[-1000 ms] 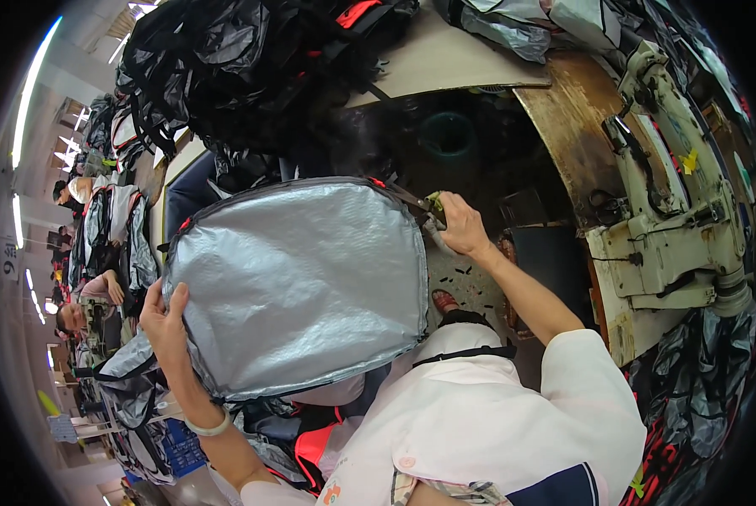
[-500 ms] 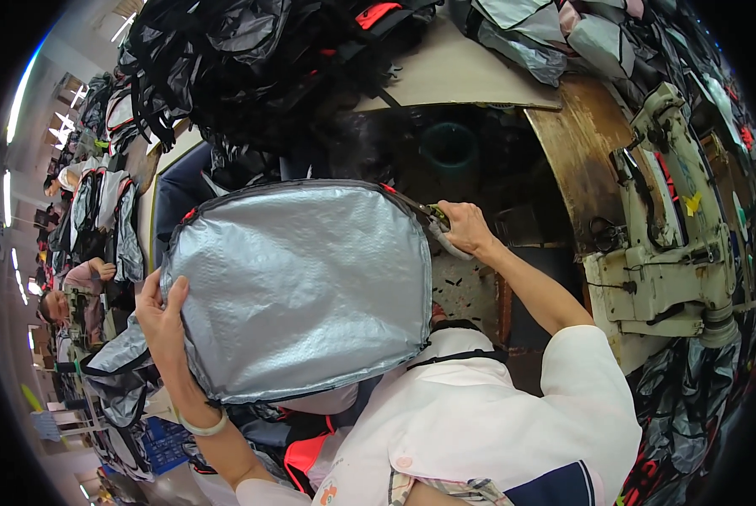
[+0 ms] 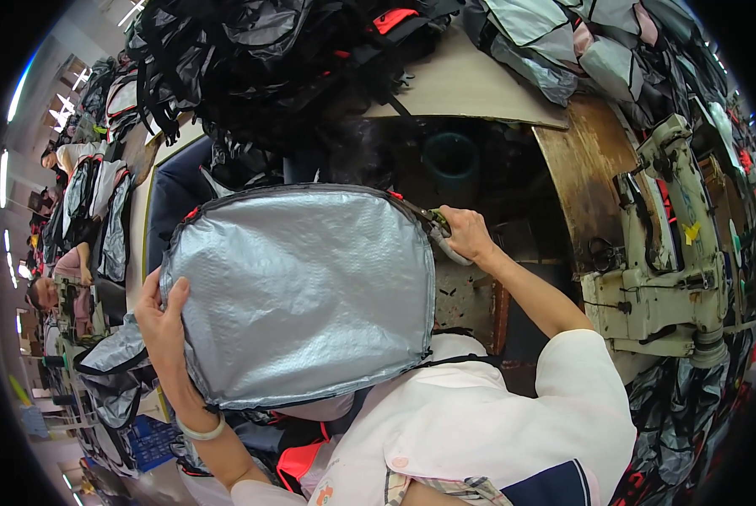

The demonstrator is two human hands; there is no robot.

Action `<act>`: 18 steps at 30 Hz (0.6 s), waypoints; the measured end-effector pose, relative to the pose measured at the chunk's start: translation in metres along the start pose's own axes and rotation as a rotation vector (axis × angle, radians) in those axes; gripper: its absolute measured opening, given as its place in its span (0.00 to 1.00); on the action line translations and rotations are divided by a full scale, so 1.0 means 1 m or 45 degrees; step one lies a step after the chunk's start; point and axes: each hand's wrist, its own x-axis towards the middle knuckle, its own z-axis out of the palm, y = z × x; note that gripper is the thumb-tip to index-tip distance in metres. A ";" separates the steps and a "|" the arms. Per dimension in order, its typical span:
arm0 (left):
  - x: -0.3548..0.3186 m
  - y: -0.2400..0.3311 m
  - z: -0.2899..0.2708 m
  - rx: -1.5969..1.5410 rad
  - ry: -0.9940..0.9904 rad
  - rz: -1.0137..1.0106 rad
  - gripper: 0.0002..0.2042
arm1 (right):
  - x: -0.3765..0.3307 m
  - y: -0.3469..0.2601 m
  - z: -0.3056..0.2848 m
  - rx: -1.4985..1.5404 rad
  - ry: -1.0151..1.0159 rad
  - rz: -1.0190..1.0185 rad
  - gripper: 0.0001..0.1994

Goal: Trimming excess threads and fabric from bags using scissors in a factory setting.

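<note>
Silvery and broad, the fabric panel (image 3: 302,295) lies long axis left to right, its left edge pinched in the left grip (image 3: 162,319), its far right corner just left of the right grip (image 3: 469,234), wrapped around apparent scissors (image 3: 442,241).

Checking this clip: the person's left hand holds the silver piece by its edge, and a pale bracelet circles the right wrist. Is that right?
Wrong wrist: the head view shows the pale bracelet on the left wrist. The left hand does hold the silver piece by its edge.

The right hand (image 3: 465,233) partly hides the grey-handled tool (image 3: 448,248) it grips.
</note>
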 end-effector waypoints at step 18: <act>0.017 -0.005 0.013 0.695 0.253 0.384 0.14 | 0.056 0.022 -0.007 0.060 -0.152 -0.199 0.20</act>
